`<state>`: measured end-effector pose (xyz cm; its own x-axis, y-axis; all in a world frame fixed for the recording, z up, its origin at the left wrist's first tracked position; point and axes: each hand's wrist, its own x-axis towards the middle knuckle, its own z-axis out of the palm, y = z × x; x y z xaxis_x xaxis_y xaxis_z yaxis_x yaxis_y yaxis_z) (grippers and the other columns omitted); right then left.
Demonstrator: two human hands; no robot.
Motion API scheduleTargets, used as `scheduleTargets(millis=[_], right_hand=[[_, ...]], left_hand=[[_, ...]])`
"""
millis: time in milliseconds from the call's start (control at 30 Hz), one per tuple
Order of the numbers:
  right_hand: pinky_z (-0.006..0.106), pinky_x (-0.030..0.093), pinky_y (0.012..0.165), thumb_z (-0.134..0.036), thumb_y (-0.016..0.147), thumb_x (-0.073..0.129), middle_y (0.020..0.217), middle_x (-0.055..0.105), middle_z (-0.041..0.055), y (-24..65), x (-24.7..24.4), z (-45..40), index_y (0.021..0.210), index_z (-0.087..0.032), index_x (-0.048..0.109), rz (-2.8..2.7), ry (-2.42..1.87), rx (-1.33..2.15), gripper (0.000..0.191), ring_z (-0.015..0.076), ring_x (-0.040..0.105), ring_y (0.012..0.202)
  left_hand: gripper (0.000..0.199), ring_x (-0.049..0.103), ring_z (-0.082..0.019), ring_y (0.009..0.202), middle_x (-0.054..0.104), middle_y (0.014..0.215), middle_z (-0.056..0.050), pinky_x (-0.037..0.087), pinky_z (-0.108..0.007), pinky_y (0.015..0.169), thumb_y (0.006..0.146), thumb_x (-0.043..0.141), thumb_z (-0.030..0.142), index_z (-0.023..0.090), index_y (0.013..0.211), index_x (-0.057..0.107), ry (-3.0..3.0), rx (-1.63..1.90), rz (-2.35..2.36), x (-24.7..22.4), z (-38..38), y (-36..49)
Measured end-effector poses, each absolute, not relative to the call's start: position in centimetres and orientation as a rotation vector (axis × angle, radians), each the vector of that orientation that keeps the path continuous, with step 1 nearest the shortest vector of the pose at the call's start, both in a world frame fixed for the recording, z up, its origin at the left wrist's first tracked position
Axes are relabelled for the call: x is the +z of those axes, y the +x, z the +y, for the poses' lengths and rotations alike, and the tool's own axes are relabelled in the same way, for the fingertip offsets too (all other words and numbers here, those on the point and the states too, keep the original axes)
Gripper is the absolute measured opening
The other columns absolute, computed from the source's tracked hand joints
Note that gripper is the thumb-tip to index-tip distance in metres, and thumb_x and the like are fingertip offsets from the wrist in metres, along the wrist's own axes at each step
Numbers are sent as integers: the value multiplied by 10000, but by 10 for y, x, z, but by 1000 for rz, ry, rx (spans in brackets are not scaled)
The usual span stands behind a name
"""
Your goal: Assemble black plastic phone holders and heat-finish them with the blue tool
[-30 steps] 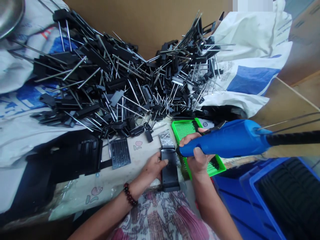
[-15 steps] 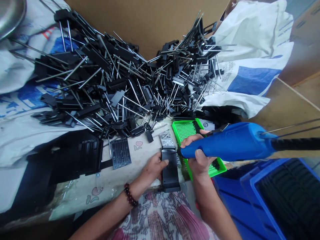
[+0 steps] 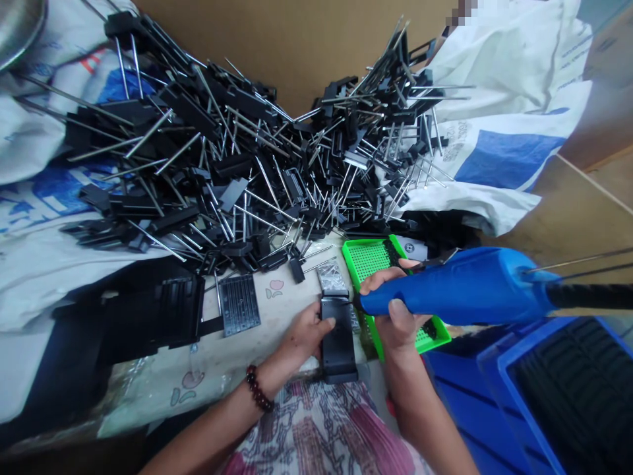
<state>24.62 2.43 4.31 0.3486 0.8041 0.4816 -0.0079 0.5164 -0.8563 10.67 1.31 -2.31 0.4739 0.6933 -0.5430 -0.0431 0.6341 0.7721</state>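
My left hand grips the left edge of a black rectangular plastic part, its thumb lying on the upper face. The part lies lengthwise at the front edge of the table, close to my body. Wrapped round the front end of a blue power screwdriver is my right hand. The tool lies sideways, its tip at the upper right edge of the black part; whether it touches a screw is too small to tell. A silvery wrapped block sits just beyond the part.
Black brackets with metal rods are heaped at the back. A green perforated tray holds small black pieces under my right hand. Flat black parts lie left, beside a ribbed plate. A blue crate stands at the right.
The view has shifted slightly. The blue tool and my right hand appear a little further right and lower; both hands keep their holds.
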Motion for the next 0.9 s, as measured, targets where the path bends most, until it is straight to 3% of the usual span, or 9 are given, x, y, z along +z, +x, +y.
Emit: scheduleTargets(millis=[900], right_hand=[[356,497,604,-456,780,664,717,597,-32,245,47,24,1152,-295,483,-1121,-905,685,444,180,577,590]], left_hand=[[466,559,-135,509,639,670,-6,396,-218,434,695,716,478,152,991,563,731,539,952,-27,13,106]])
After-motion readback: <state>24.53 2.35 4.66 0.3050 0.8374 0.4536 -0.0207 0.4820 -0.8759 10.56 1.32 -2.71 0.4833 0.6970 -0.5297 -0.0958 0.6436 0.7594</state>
